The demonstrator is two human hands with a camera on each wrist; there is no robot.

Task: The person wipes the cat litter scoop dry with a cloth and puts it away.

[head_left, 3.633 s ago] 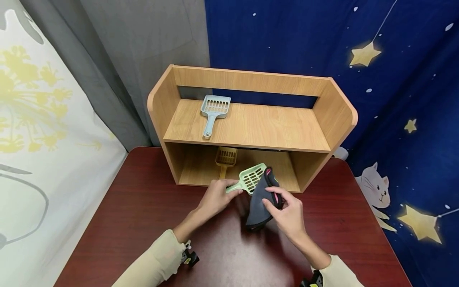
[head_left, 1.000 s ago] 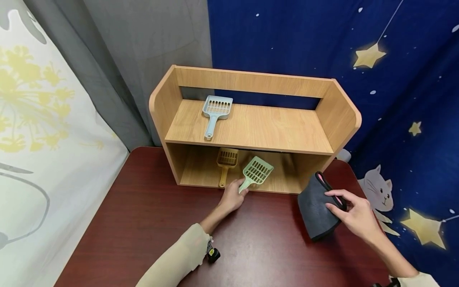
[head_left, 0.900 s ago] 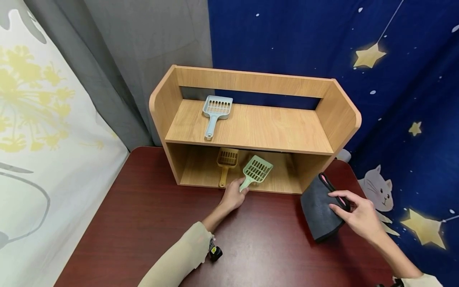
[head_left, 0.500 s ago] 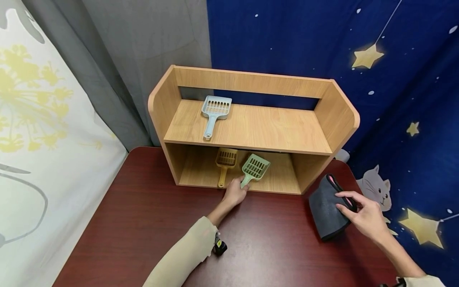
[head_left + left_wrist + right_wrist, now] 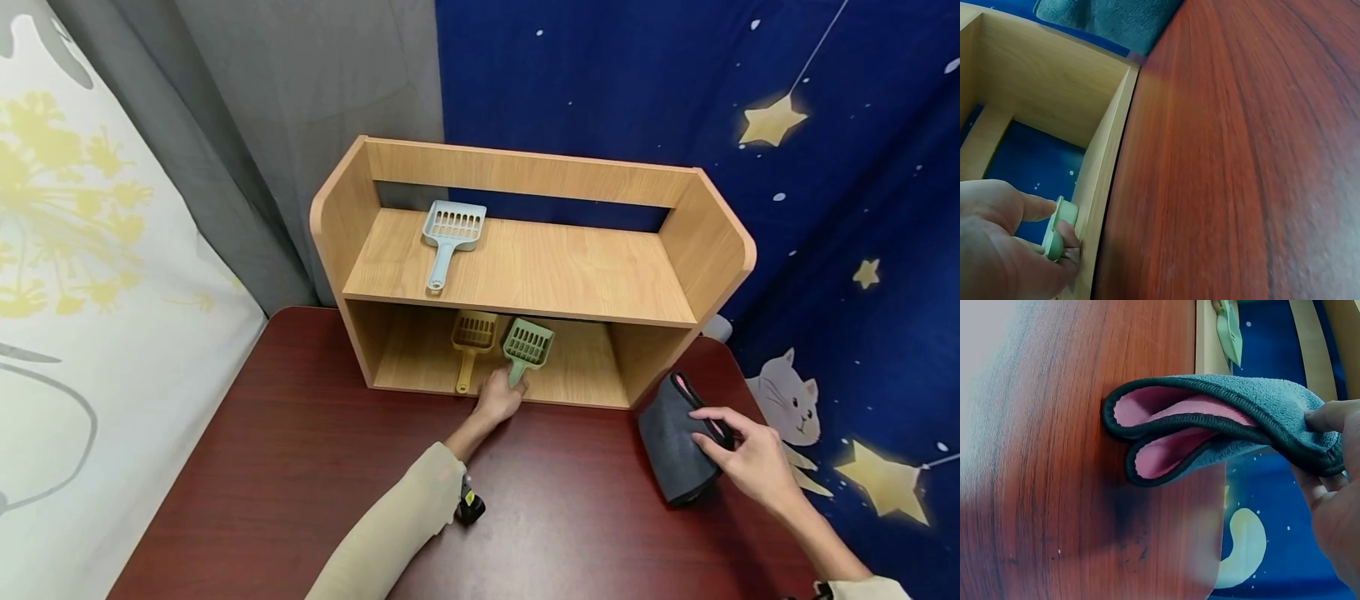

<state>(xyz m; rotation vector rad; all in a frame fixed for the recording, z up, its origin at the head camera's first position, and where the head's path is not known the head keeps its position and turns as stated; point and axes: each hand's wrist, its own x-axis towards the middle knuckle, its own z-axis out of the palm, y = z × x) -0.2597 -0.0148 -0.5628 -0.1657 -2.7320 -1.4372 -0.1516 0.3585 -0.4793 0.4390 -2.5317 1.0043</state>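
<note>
Your left hand [image 5: 501, 397] pinches the green scoop [image 5: 527, 346]; slide it straight beside the yellow scoop [image 5: 472, 337], while your right hand [image 5: 753, 457] grips the folded cloth [image 5: 675, 446].

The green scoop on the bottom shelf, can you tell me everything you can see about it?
The green scoop looks like pale green plastic, with a wide slotted head and a short flat handle. It lies on the lower shelf of the wooden rack, head pointing to the back, just right of a yellow scoop. The left hand pinches its handle end at the shelf's front edge; the left wrist view shows thumb and fingers closed on it.
</note>
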